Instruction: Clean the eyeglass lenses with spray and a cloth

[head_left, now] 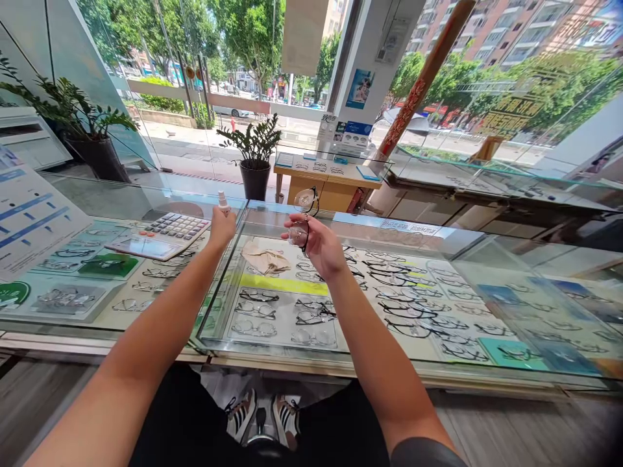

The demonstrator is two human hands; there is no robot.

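Observation:
My left hand [224, 227] is closed around a small white spray bottle [222, 199], whose nozzle sticks up above the fingers over the glass counter. To its right, my right hand [324, 246] holds a pair of eyeglasses [306, 201] upright by the frame. One clear lens rises above the fingers, and the other lens shows in front of them. Below and left of this hand, a crumpled beige cloth [265, 257] lies on the counter. A calculator [163, 233] rests just left of my left hand.
Under the glass counter top [228, 279] lie rows of eyeglasses [403, 292]. A printed sign [39, 214] stands at the left. Beyond the counter are a potted plant [254, 168], a small wooden table [311, 188] and large windows.

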